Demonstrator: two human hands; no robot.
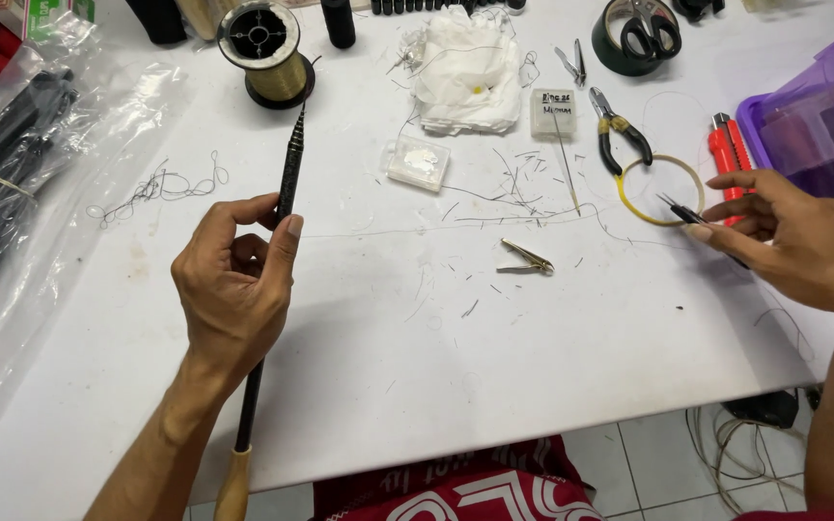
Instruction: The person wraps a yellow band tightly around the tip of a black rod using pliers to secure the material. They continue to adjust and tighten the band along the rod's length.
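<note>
Our left hand point(234, 289) grips the thin black rod point(287, 183), its long axis running up from us toward the thread spool point(267, 48). Our right hand point(793, 241), well apart across the bench point(388, 357), pinches black tweezers point(682, 210).

A spool of golden thread point(265, 48) stands beyond the left hand point(234, 285); pliers point(615, 135) and a yellow ring point(661, 190) (thin) lie near the right hand point(803, 246).

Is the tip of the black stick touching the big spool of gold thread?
Cannot tell. In the head view the black rod, held by the left hand, ends right at the base of the gold thread spool; no clear gap or contact shows.
</note>
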